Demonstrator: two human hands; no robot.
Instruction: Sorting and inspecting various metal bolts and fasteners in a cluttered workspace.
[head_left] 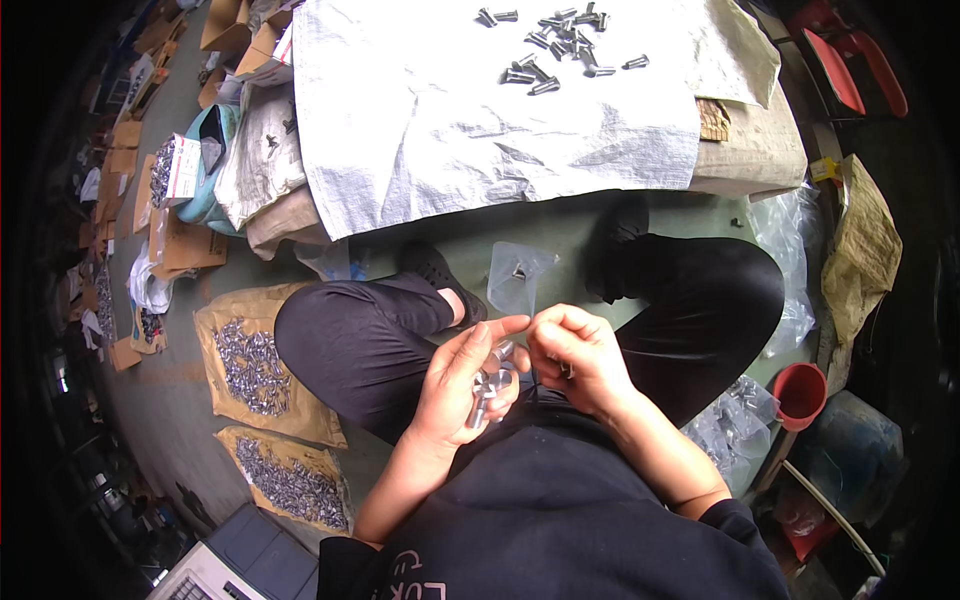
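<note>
In my cupped left hand (468,378) lie several short, silvery, bolt-like metal pins (482,402) with wide flat heads. The fingers curl round them while the index finger reaches across to my right hand (580,355). That hand is closed, thumb against fingers, and a bit of shiny metal peeks out below them. Just beyond the fingertips is a small clear plastic bag (512,290) with a dark metal piece showing on or in it. Its narrow end meets the fingertips; whether they pinch it, I cannot tell. More loose metal pins (570,42) are scattered on the white-covered table (450,130) ahead.
On the left floor, two brown sheets (325,425) carry heaps of small metal parts. Cardboard boxes (185,240) and a teal container (215,165) stand farther left. To my right are plastic bags (735,420), a red bucket (800,395) and a red chair (835,75).
</note>
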